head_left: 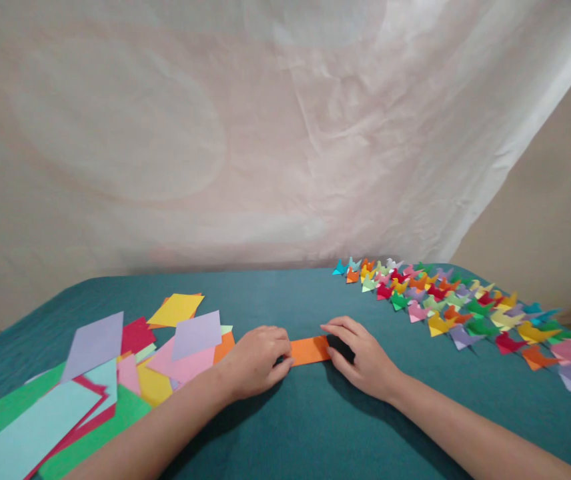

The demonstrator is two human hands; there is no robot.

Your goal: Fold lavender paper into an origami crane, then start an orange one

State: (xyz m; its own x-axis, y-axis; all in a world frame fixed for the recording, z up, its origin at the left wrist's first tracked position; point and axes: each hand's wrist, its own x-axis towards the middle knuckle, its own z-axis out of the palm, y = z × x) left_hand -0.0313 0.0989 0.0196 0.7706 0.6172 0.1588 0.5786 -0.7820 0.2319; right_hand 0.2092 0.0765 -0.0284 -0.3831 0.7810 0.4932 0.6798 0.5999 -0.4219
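A folded orange paper strip (310, 350) lies on the teal cloth between my two hands. My left hand (261, 361) has its fingers curled over the strip's left end, with the thumb close to the lower edge. At the other end, my right hand (363, 359) holds the strip with the index finger near the top edge and the thumb near the bottom one. A dark gap shows between that thumb and finger. Both ends of the strip are partly hidden by my fingers.
On the left lies a loose spread of coloured paper, including a light blue sheet (40, 423), a lilac sheet (95, 343) and a yellow sheet (176, 310). Rows of small folded paper birds (440, 323) stand along the right. Behind the table (275, 293) hangs a pale sheet (265, 133).
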